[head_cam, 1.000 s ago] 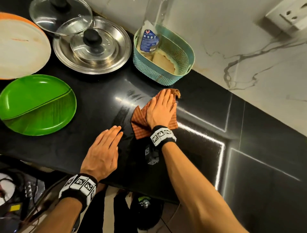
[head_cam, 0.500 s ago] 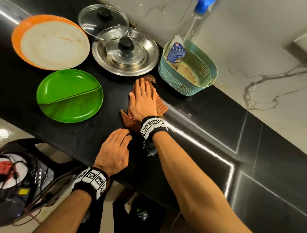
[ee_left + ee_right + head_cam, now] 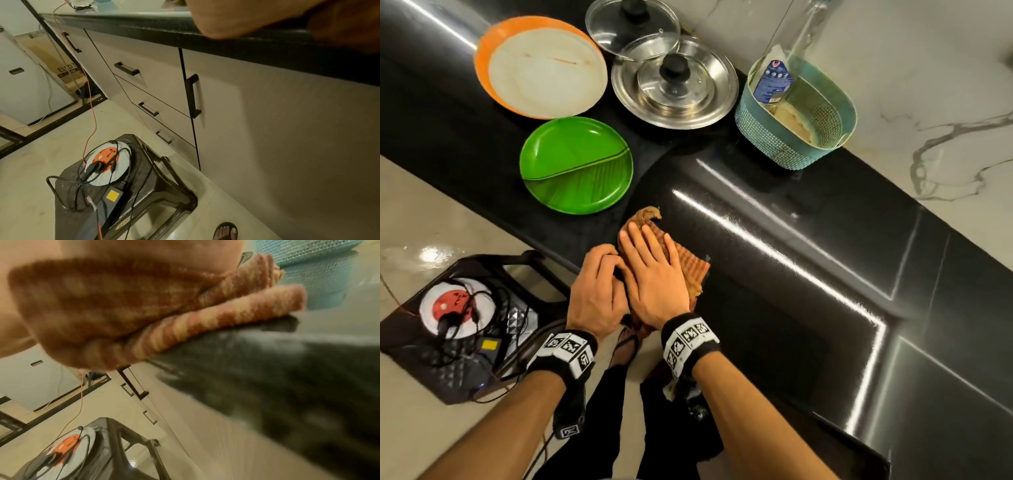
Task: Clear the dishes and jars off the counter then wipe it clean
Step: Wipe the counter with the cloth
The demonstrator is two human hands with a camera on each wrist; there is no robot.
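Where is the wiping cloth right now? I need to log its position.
In the head view the cloth lies at the counter's front edge under the right hand, below the green plate.

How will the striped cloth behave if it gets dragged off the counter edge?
The striped cloth is probably floppy: it lies folded in soft rolls under the right hand. Part already overhangs the counter edge, so it would likely droop and slide off the glossy top.
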